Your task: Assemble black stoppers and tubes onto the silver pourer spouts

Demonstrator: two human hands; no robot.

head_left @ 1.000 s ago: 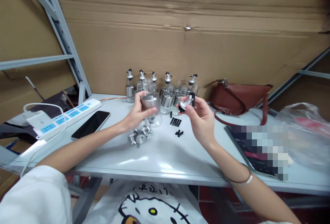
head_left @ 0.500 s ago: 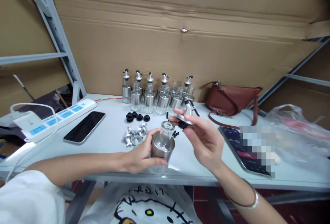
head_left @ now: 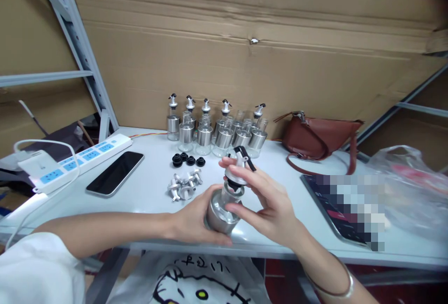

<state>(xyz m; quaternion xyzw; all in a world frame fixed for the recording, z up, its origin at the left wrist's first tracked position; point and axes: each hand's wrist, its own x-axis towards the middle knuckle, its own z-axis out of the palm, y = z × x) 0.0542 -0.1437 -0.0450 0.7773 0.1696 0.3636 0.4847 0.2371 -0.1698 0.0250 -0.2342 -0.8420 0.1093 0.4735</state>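
Note:
My left hand (head_left: 201,222) is wrapped round a glass bottle (head_left: 222,213) with a steel sleeve, held near the table's front edge and slightly tilted. In my right hand (head_left: 268,201) is a pourer spout (head_left: 238,168), silver with a black flip lever and a black stopper underneath. The stopper sits at the mouth of the bottle's neck; how deep it is in I cannot tell. Beyond my left hand lie a pile of silver spout parts (head_left: 185,185) and several black rubber stoppers (head_left: 189,159).
Steel-sleeved bottles (head_left: 205,136) stand in rows at the back, several topped with spouts. A phone (head_left: 115,173) and a power strip (head_left: 87,157) lie left. To the right are a brown handbag (head_left: 320,136), a larger phone (head_left: 336,215) and a plastic bag (head_left: 413,196).
My right hand has moved left and down, bringing the pourer spout from beside the bottle onto its mouth. The bottle has shifted slightly in my left hand's grip.

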